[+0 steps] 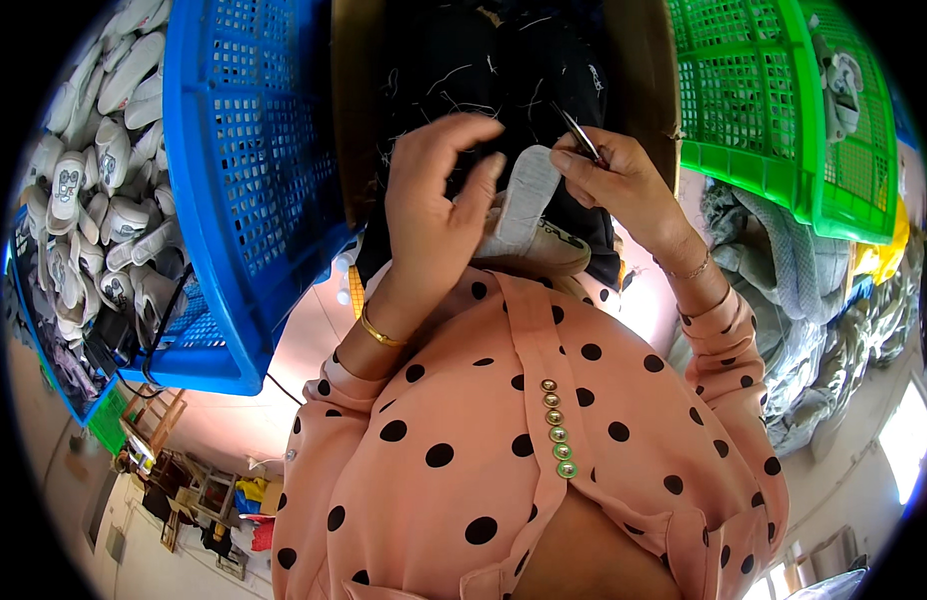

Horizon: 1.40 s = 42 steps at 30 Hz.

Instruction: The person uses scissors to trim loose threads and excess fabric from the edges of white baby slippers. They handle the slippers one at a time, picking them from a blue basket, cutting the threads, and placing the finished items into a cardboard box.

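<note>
Over the dark lap (484, 60), the grey insole (530, 190) is seen against the pale shoe (552, 254), its edge touched by the thumb of the right hand (624, 185), where scissors (584, 139) are pinched. The left hand's (431, 190) thumb and forefinger are spread; the insole seems best steadied there, with the blade kept clear of fingertips.

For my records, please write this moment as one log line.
left hand: open near grey flap | right hand: holds pointed metal tool | shoe: at flap's base
</note>
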Available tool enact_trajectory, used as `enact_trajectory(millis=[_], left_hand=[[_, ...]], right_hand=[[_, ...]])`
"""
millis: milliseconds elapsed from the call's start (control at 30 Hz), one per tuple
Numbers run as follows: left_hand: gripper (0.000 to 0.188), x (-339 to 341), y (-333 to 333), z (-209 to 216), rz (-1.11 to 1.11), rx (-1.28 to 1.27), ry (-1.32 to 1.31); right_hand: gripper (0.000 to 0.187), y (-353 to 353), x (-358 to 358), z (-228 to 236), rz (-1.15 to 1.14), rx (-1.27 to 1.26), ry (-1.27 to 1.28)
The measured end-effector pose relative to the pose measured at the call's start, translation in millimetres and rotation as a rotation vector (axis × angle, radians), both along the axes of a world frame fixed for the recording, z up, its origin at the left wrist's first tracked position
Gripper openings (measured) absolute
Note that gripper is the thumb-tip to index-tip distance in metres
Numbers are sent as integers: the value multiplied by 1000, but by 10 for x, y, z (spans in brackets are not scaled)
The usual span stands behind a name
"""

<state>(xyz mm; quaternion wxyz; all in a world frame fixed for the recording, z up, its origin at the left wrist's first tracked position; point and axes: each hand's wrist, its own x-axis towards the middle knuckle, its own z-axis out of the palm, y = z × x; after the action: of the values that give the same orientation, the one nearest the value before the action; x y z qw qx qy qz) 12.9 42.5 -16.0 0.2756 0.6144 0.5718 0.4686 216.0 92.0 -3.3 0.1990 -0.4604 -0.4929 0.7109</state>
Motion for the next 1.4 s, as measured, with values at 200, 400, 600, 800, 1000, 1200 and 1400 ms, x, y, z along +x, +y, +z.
enact_trajectory(millis=[200, 400, 600, 800, 1000, 1200, 1400], left_hand=[[16, 161, -13, 47, -131, 108, 234], [17, 168, 17, 223, -175, 191, 367], [17, 139, -7, 214, -192, 132, 369], [11, 131, -84, 83, -144, 51, -3], [8, 122, -62, -110, -35, -202, -423], [26, 59, -38, 132, -270, -590, -446], [21, -10, 32, 212, -131, -705, -617]], right_hand=[[20, -13, 5, -10, -11, 31, -2], [21, -43, -67, 199, 17, 267, -218], [25, -96, -147, 33, -61, 298, -263], [22, -129, -186, 112, -117, 143, -97], [18, -91, -107, 78, -137, 141, -32], [16, -94, -41, 20, -31, 303, -73], [31, -45, 29, 113, 26, 1028, -449]])
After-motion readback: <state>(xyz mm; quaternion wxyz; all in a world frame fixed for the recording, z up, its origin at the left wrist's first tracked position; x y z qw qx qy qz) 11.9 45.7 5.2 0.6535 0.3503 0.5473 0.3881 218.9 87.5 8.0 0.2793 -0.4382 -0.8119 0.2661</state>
